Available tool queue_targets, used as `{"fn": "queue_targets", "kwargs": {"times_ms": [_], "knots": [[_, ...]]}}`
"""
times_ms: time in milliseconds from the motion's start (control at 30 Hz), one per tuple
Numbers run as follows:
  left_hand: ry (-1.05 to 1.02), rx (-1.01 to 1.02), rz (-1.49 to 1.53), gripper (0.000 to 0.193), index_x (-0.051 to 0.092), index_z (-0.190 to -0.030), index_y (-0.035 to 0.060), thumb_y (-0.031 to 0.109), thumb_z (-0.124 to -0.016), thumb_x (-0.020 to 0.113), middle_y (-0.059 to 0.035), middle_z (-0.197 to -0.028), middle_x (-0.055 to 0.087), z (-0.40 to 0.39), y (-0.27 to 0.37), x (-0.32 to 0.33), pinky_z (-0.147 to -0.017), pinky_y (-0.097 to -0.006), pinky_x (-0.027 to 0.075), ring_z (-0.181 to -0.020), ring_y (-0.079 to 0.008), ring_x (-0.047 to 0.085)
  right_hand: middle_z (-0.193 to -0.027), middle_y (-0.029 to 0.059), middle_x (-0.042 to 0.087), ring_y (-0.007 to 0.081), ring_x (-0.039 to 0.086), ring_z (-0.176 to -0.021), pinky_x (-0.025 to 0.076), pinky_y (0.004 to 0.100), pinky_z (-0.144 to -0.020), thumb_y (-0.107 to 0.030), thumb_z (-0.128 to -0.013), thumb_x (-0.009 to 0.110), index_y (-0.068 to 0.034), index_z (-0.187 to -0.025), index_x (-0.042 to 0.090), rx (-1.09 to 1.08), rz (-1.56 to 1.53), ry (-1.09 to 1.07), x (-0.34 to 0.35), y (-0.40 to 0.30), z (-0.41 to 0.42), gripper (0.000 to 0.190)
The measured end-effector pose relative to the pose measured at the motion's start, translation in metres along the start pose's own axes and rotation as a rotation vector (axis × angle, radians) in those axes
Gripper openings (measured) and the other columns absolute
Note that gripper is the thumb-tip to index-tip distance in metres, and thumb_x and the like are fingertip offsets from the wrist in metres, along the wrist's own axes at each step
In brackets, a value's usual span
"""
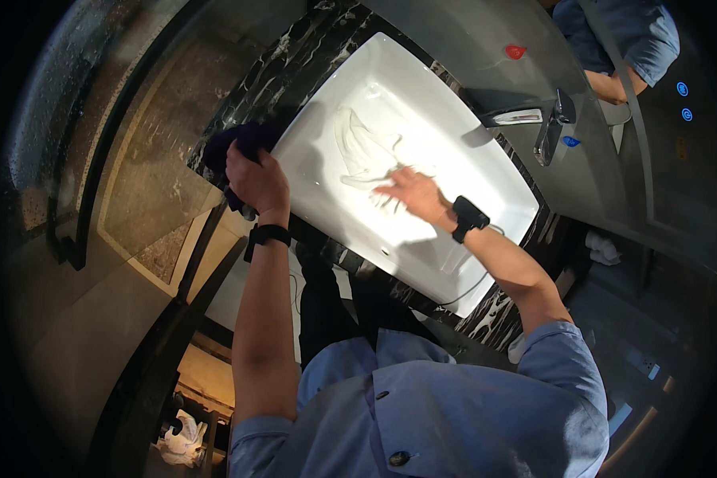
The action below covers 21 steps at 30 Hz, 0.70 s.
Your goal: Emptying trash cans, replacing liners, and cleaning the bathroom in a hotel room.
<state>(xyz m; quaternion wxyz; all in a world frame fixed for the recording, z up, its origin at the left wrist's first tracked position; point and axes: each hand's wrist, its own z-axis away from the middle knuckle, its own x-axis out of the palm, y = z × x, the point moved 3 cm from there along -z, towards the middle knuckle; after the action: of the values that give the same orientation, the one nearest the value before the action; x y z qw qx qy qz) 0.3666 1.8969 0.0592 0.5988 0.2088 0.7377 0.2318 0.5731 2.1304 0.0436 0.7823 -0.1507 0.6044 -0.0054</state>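
A bundled dark purple cloth (234, 146) is in my left hand (258, 182), at the left corner of the black, white-veined marble counter (257, 77). Beside it stands a white rectangular washbasin (316, 128). Over the brightly lit basin floor, my right hand (415, 192) reaches in with its fingers spread and slightly blurred. I see nothing held in it; whether it touches the basin is hard to tell. Just beyond those fingers, a translucent patch (364, 146) with curved outlines lies on the basin floor, seemingly water. Part of the cloth is hidden behind my left hand.
A chrome faucet (517, 117) with a lever handle (554, 126) juts over the basin's right side. A large mirror (609, 173) rises behind it. On the left is a glass door with a black handle (86, 197). A thin cable (467, 294) crosses the basin's near edge.
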Motion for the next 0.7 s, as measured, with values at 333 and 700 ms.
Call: {"fn": "queue_targets", "kwargs": {"times_ms": [333,700], "knots": [[-0.037,-0.006,0.047,0.040,0.053,-0.119,-0.0005,0.018,-0.083,0.058,-0.0193,-0.108,0.062,-0.001,-0.001,0.003,-0.085,-0.0494,0.046,-0.102,-0.0378,0.059,-0.110,0.0101,0.056,0.0335,0.054,-0.102,0.052,0.0403,-0.082,-0.005,-0.071,0.072,-0.022,-0.127,0.054,0.400,0.031,0.258,-0.034,0.064,-0.037,0.061],[-0.014,0.043,0.038,0.041,0.054,-0.118,-0.0010,0.019,-0.082,0.057,-0.0215,-0.109,0.063,0.000,0.007,0.008,-0.088,-0.0481,0.047,-0.101,-0.0401,0.060,-0.117,0.0213,0.061,0.0344,0.057,-0.113,0.046,0.0390,-0.098,-0.029,-0.080,0.071,-0.003,-0.120,0.061,0.966,-0.726,0.309,0.045,-0.056,0.070,0.048]]}}
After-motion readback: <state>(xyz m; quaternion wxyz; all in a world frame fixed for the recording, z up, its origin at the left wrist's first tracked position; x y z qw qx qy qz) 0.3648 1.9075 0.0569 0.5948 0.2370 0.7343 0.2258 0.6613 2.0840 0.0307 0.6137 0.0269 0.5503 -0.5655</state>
